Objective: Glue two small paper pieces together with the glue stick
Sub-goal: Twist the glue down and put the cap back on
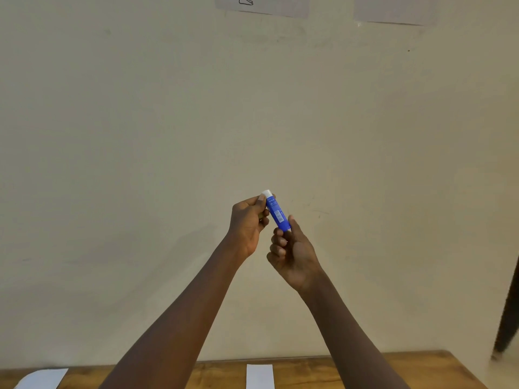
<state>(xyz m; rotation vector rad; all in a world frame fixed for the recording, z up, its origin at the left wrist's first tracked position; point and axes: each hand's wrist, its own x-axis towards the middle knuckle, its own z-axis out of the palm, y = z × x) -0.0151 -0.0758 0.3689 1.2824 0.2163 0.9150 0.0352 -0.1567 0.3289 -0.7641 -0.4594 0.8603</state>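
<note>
- Left hand [248, 220] is pinching the glue stick [276, 213] near its white cap [266, 192].
- Right hand [292, 254] is wrapping its grip round the blue base.
- It's looking light, stiff and probably slick, so holding both ends suits it.

Open room either side of left hand [245, 228] and right hand [295, 256], close together mid-frame before plain cream wall [112, 136]. Along bottom edge, bare brown wooden surface [421, 369] between white paper strip [259, 376], bottom centre, and dark slanted post [508, 313], far right; white paper sheet [42, 379] lower left.
</note>
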